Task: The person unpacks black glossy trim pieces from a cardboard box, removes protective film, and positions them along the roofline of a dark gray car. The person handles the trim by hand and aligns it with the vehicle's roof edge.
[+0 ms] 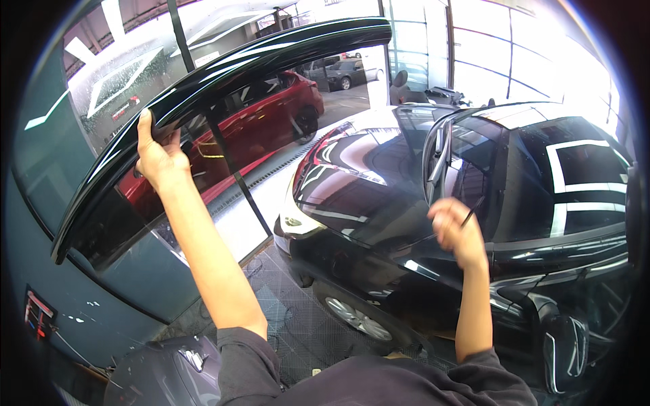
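My left hand [162, 159] is raised at the left, its thumb and fingers closed on the lower edge of a long, curved, glossy black strip [230, 62]. The strip arcs from the far left up past the middle of the view, and it looks like a piece of car trim. My right hand [458, 235] is above the near side of a black car [379, 271], by the base of its windshield and its wiper arm [440, 159]. The fingers there are curled and a little blurred. A thin dark line shows beside them; I cannot tell whether they grip it.
The car's side mirror [565, 352] juts out at the lower right, and its front wheel [355, 318] stands on dark grid flooring [298, 331]. Behind a glass partition is a red car [257, 122]. A glossy dark grey object [162, 372] sits at the lower left.
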A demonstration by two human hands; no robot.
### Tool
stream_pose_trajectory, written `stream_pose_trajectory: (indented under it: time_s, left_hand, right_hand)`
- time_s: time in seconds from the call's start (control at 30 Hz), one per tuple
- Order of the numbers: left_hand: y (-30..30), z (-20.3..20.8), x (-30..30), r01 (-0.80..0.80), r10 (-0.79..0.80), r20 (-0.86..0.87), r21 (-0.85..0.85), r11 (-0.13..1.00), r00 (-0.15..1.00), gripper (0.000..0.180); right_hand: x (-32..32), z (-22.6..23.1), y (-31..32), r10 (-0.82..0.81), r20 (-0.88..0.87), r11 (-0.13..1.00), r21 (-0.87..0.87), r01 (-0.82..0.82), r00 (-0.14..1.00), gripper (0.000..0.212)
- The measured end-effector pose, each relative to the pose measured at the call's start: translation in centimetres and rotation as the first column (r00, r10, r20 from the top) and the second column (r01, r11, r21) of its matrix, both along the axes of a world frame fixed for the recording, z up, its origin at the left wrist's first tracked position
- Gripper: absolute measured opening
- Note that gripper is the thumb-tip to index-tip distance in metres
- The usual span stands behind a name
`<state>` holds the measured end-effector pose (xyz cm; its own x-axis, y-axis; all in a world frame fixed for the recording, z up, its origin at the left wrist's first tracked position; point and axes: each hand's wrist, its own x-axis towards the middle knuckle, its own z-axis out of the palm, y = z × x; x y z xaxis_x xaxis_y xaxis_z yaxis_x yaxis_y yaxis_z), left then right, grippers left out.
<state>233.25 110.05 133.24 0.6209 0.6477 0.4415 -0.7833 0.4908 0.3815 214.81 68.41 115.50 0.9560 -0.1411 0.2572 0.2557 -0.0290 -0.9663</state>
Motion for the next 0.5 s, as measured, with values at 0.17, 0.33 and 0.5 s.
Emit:
stream_pose_trajectory:
  time_s: [0.17, 0.33, 0.5]
  left_hand:
    - [1.7, 1.4, -0.7, -0.128, 0.129, -0.030, 0.005, 0.992, 0.991, 0.032]
    - [2.7, 2.4, -1.1, -0.214, 0.216, -0.043, 0.043, 0.976, 0.975, 0.032]
    - [2.6, 3.9, -2.4, -0.168, 0.167, 0.021, 0.072, 0.983, 0.986, 0.029]
  right_hand:
    - [-3.6, -10.9, 3.5, 0.239, -0.489, 0.957, -0.029, -0.290, 0.839, 0.022]
    - [-5.7, -19.0, 7.0, 0.338, -0.626, 0.889, -0.032, -0.456, 0.703, 0.022]
    - [-3.6, -18.4, 9.7, 0.419, -0.579, 0.866, 0.023, -0.499, 0.700, 0.024]
